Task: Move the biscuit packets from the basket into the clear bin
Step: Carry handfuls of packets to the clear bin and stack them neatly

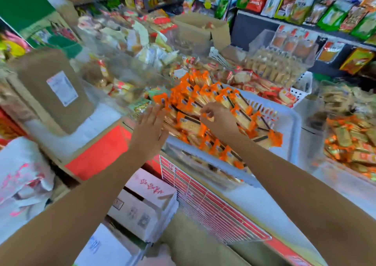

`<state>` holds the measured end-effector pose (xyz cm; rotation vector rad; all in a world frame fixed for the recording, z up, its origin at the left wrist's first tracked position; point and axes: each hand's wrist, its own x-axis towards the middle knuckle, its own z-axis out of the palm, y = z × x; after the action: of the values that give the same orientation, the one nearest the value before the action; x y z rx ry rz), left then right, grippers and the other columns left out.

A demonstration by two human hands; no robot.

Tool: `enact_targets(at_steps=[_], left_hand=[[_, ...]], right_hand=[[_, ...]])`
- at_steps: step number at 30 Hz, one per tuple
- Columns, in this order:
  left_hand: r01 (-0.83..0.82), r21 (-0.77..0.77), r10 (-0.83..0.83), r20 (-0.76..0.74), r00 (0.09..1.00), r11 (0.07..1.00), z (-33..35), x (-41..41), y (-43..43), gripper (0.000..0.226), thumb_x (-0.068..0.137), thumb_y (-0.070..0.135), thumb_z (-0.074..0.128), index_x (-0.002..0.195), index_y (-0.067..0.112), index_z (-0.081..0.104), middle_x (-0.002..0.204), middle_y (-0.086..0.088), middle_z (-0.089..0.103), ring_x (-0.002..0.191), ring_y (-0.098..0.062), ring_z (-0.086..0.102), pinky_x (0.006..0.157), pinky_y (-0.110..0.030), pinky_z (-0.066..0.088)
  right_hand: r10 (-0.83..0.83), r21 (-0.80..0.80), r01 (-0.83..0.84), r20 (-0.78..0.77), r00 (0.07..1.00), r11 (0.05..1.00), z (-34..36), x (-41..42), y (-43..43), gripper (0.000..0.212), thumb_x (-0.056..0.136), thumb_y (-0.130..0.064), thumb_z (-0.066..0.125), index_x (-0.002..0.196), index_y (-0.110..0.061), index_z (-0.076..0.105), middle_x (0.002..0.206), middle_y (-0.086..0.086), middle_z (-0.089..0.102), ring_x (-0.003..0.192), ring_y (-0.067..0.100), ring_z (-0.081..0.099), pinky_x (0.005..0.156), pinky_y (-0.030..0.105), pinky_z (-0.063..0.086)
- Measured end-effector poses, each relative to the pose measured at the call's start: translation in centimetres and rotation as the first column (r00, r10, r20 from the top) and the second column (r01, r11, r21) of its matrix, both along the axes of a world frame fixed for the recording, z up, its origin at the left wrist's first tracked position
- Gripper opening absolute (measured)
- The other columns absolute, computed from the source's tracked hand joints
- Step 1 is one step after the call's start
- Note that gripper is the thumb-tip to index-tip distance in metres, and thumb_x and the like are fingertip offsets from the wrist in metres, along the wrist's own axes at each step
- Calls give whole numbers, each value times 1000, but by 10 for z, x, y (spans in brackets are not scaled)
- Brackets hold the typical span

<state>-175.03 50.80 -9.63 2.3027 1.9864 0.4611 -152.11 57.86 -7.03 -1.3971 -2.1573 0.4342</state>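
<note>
A heap of orange biscuit packets (205, 103) fills a white plastic basket (293, 127) at the centre of the counter. My left hand (151, 125) is flat with fingers spread and rests against the left side of the heap. Over the middle of the heap, my right hand (215, 117) has its fingers curled onto the edge of one packet. A clear bin (329, 170) at the right holds more of the same orange packets (350, 141). The picture is blurred.
A brown cardboard box (50, 90) stands at the left on a white surface. Other clear bins of snacks crowd the back, with an open carton (199, 29) behind them. Shelves of bagged goods (305, 3) line the right wall. A white wire rack (209, 202) and cartons (146, 202) sit below the counter.
</note>
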Motion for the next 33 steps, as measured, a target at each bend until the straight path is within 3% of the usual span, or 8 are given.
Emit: enact_targets(at_steps=[6,13,18,21,23,27,30,33], left_hand=[[155,-19,-155,-9,988,988,-18,-12,20,69,95,45,13,149,4,26,159,-13,15,148,-29,11,120,-45,10],[178,51,-178,1,984,983,-30,-12,18,65,97,43,17,150,5,24,159,-11,12,148,-27,5,118,-39,5],[157,28,-157,10,988,987,-27,-11,18,70,94,48,9,151,9,17,160,-7,4,148,-23,-4,118,-33,-4],[147,32,-147,2,989,989,-25,-9,17,71,93,47,11,150,7,25,160,-11,10,148,-27,1,118,-37,1],[153,59,-155,40,987,986,-20,-6,20,66,92,43,20,141,5,44,155,-18,27,146,-35,16,116,-47,15],[129,164,-171,276,946,978,6,11,24,49,95,35,32,125,8,59,133,-14,52,128,-33,45,106,-49,36],[98,11,-80,677,732,995,30,27,19,37,101,30,41,134,16,51,118,-2,60,104,-18,56,92,-32,43],[89,-87,28,851,524,992,39,31,19,39,100,30,47,136,14,47,100,0,64,93,-20,65,83,-33,50]], right_hand=[[-91,-206,171,347,934,963,-21,-5,26,52,88,-17,65,135,-22,45,148,8,33,137,29,32,90,40,50],[-102,-158,168,356,929,973,-27,-2,29,66,86,-15,67,145,-22,38,144,10,38,133,29,38,100,41,45],[-90,-154,156,371,924,976,-25,1,20,63,86,-26,69,142,-24,41,133,8,42,111,27,52,74,36,53],[-87,-116,109,183,979,987,-7,6,14,54,85,-32,68,133,-20,48,116,2,47,81,17,52,62,23,42],[-73,-129,69,-27,997,989,13,8,12,50,84,-26,69,129,-20,48,108,-2,48,77,14,53,61,17,41],[-16,-251,-108,-446,895,962,48,15,2,49,90,-9,62,132,-21,41,110,3,51,85,23,61,65,32,49],[-17,-292,-171,-544,839,941,53,16,-3,47,92,-3,59,132,-20,42,119,5,50,97,29,62,73,43,53],[-25,-323,-209,-593,805,923,47,8,-5,48,90,2,60,131,-16,46,122,5,48,97,21,63,80,45,56]])
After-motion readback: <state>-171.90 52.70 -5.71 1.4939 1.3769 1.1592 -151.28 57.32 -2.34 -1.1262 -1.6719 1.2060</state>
